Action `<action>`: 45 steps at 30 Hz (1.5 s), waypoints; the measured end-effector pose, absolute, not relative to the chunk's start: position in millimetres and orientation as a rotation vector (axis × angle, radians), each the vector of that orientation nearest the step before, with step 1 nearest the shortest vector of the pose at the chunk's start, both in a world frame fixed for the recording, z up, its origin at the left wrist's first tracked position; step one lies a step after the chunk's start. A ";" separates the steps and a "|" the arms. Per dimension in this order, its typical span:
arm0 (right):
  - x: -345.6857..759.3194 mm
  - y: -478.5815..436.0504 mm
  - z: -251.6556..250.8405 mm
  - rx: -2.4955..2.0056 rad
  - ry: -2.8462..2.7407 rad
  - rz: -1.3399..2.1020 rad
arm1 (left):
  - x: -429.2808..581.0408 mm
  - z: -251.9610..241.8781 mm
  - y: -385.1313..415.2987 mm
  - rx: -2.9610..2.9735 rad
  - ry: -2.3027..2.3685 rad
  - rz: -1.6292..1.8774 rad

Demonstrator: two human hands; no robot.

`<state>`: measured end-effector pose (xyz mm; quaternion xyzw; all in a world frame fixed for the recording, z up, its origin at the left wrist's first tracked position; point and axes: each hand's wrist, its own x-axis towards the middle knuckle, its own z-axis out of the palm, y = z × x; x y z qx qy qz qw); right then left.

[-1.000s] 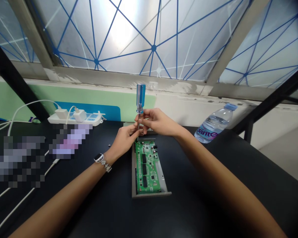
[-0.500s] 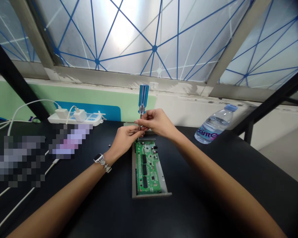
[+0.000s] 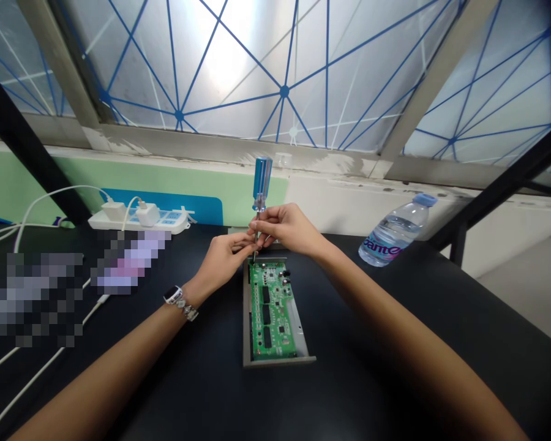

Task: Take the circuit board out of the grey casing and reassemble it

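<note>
A screwdriver (image 3: 262, 177) with a clear blue handle stands nearly upright over the far left corner of a green circuit board (image 3: 275, 318). The board lies in a grey metal housing (image 3: 247, 318) on the black table. My right hand (image 3: 289, 228) pinches the screwdriver's shaft just below the handle. Beside the lower shaft, my left hand (image 3: 227, 260) has thumb and fingers pressed together; what they pinch, if anything, is too small to make out. The screwdriver's tip reaches down to the board's corner.
A water bottle (image 3: 395, 231) stands at the back right. On the left are a white power strip (image 3: 165, 219) with plugged-in chargers, white cables (image 3: 37, 375) and two blurred-out items. A pale metal piece (image 3: 239, 231) lies partly hidden behind my hands.
The screwdriver and my right hand have shifted slightly left. My left hand and wrist have also moved a little left, covering a small object on the table. The board stays put.
</note>
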<state>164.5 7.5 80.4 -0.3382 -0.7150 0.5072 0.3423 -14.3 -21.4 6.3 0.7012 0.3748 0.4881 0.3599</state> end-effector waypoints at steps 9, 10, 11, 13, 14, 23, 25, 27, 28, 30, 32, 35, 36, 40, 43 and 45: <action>164.7 5.5 83.1 -0.860 -1.886 1.420 | -9.8 3.4 -17.7 1.770 0.985 1.303; 165.0 5.6 83.1 -0.863 -1.894 1.428 | -9.2 2.7 -16.8 1.770 0.979 1.295; 165.3 5.8 82.9 -0.866 -1.901 1.438 | -8.6 2.5 -16.1 1.770 0.968 1.285; 165.7 6.2 82.4 -0.859 -1.907 1.460 | -7.3 3.2 -15.5 1.774 0.945 1.268; 165.6 6.3 82.2 -0.853 -1.905 1.468 | -6.6 4.1 -15.6 1.785 0.944 1.263; 160.4 3.5 76.1 -0.805 -1.860 1.281 | -3.3 0.8 -14.7 1.786 0.972 1.247; 161.5 6.6 72.5 -0.824 -1.811 1.169 | -2.0 0.6 -15.4 1.744 0.973 1.277; 163.5 9.8 69.7 -0.847 -1.794 1.130 | -1.2 2.1 -17.0 1.710 0.978 1.283; 164.4 10.8 68.8 -0.851 -1.801 1.133 | -1.3 3.1 -17.9 1.697 0.980 1.279; 165.2 11.1 68.3 -0.844 -1.816 1.140 | -2.4 5.4 -19.5 1.683 0.990 1.261; 164.7 9.7 68.4 -0.821 -1.811 1.127 | -5.2 8.1 -20.9 1.694 1.016 1.239; 162.2 7.1 67.9 -0.785 -1.814 1.110 | -12.8 13.2 -22.9 1.804 1.024 1.162; 161.4 6.5 67.5 -0.773 -1.823 1.106 | -16.5 15.1 -23.7 1.868 1.026 1.120; 159.6 4.9 67.0 -0.735 -1.897 1.035 | -33.3 20.6 -27.5 2.255 1.247 0.946; 159.2 3.2 68.8 -0.754 -1.954 0.976 | -40.4 19.9 -29.8 2.369 1.357 0.735; 159.3 2.2 70.1 -0.767 -1.981 0.945 | -39.7 17.1 -30.9 2.309 1.325 0.624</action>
